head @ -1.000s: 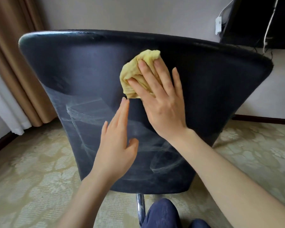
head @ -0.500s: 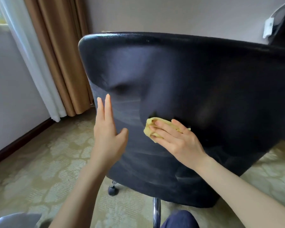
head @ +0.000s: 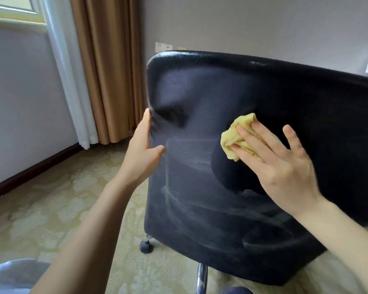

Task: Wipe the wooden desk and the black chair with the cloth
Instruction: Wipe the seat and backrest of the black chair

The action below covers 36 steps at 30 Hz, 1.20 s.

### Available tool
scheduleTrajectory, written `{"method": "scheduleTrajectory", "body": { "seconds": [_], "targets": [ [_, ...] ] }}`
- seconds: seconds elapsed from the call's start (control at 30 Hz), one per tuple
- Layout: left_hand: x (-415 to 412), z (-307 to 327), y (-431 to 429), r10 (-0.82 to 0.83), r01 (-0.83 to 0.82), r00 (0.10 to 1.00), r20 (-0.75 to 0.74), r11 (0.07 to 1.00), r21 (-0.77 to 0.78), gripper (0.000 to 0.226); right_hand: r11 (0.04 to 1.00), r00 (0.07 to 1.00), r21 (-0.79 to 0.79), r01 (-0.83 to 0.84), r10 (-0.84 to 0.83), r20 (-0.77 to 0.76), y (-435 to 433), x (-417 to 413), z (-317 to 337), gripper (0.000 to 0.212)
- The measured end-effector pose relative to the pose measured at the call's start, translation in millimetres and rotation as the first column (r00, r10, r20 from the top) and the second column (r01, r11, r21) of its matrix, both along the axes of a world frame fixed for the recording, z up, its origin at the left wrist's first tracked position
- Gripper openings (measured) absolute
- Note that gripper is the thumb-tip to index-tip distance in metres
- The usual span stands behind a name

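Right hand: the right hand lies flat with fingers spread, gripping nothing, and presses the cloth against the chair.
Left hand: the left hand is released, fingers straight along the left edge of the backrest and thumb on its rear face, steadying it.
Cloth: yellow and bunched, mid-height on the back of the chair, half under the right fingers.
Desk: not in view.
Risk, rolling: the chair stands on a castor and a chrome post. A hard push from the right hand could probably roll or swivel it away, since the left hand only rests there.
Risk, cloth: nothing pinches the cloth, so a fast stroke might leave it behind or drop it to the carpet.
Risk, finish: pale streaks cross the lower backrest. A bunched cloth touches little and may smear them, not lift them.
Surface: dark, slightly glossy and curved, with a dent near the upper left.
Room: patterned yellowish carpet, a tan curtain beside a white one, a grey wall with a socket, and a dark skirting board.
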<state>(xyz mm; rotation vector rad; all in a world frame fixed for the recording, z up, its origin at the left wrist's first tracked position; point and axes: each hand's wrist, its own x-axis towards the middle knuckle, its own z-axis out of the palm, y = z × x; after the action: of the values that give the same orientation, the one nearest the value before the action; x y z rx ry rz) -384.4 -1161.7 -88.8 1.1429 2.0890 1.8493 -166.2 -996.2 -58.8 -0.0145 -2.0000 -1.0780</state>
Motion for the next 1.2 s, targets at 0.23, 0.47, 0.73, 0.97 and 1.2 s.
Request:
{"method": "scheduleTrajectory", "body": {
  "seconds": [0.23,0.47,0.73,0.97,1.2],
  "targets": [
    [-0.8,-7.3,-4.3,-0.043,0.035,0.991,0.128,0.997,0.068,0.102,0.998,0.999,-0.058,0.026,-0.028,-0.042,-37.2,-61.9,26.3,0.045],
    [-0.2,-10.6,-10.1,-0.029,0.026,0.997,0.071,0.999,0.046,0.097,0.993,0.998,-0.103,0.061,-0.060,0.013,-34.9,-81.9,-4.2,0.051],
    [12.6,-14.9,-18.2,-0.039,0.039,0.999,0.004,0.999,-0.013,0.099,0.991,0.952,0.110,-0.075,0.038,0.303,-1.3,-43.3,-67.4,0.047],
    [38.5,-16.1,-24.4,-0.020,0.008,0.990,-0.137,0.996,-0.085,0.099,0.979,0.799,0.193,-0.069,-0.061,0.598,17.2,12.5,-52.2,0.060],
    [63.3,-18.6,-26.9,-0.037,0.012,0.977,-0.208,0.993,-0.120,0.098,0.983,0.951,0.159,-0.091,0.039,0.305,5.3,17.6,10.8,0.042]
  ]
}}
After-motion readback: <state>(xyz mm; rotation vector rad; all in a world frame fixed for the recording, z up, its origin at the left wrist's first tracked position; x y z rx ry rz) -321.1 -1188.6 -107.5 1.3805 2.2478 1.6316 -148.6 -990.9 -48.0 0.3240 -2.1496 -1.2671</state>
